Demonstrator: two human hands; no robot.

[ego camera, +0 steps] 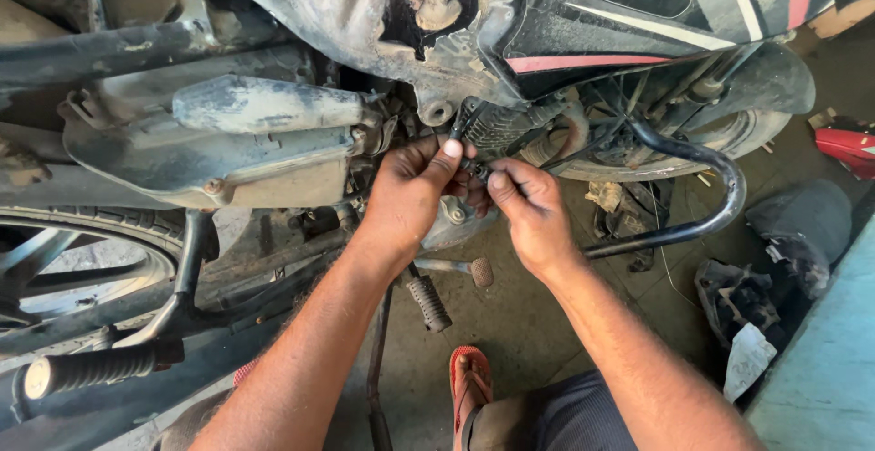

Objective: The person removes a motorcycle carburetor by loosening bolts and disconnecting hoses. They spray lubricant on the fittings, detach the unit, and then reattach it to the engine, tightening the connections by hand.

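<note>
I look down at the engine side of a motorcycle (365, 41). My left hand (410, 191) reaches in below the finned black engine part (497, 123), thumb raised against it. My right hand (529, 210) meets it from the right, fingers pinched on a small dark part (476, 170) between both hands. What the part is, I cannot tell. The silver exhaust muffler (228, 137) lies left of my hands.
A black crash-guard bar (720, 187) curves at the right. A footpeg (427, 302) and brake pedal (474, 271) stick out below my hands. My red sandal (469, 378) rests on the concrete floor. Dark rags (738, 296) and a red panel (848, 146) lie right.
</note>
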